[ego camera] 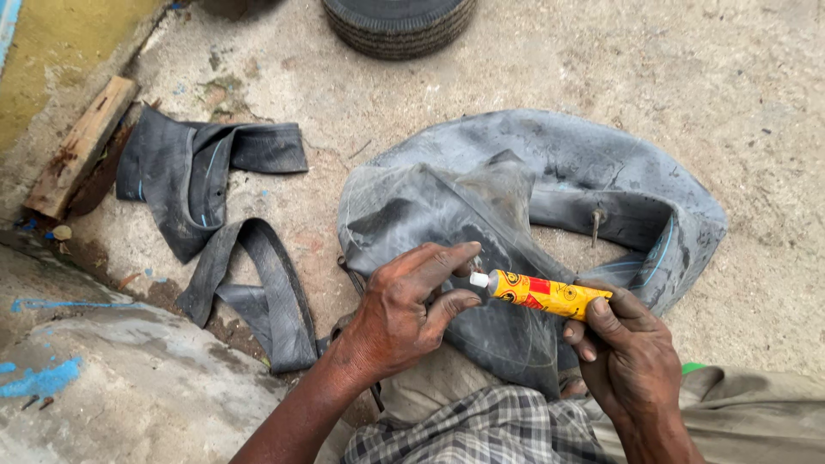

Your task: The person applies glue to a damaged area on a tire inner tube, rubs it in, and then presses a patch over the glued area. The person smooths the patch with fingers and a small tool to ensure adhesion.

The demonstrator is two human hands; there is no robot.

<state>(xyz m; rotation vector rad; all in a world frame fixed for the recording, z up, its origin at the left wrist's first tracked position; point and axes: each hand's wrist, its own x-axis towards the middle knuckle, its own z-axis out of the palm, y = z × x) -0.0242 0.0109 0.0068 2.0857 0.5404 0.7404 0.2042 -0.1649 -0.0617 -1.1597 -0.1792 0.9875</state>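
Observation:
My right hand (pixel 623 348) grips a yellow and red glue tube (pixel 541 294) by its rear end, nozzle pointing left. My left hand (pixel 408 309) has its thumb and forefinger pinched at the tube's white nozzle cap (pixel 479 279). Both hands hover over a large, limp black rubber inner tube (pixel 550 180) that lies folded on the concrete ground, partly draped toward my lap. A metal valve stem (pixel 595 225) sticks out of the inner tube at its inner edge.
A second, cut strip of black inner tube (pixel 215 215) lies twisted to the left. A worn wooden block (pixel 82 146) rests by the yellow wall. A tyre's edge (pixel 397 26) shows at the top. A raised concrete slab (pixel 112 378) is at lower left.

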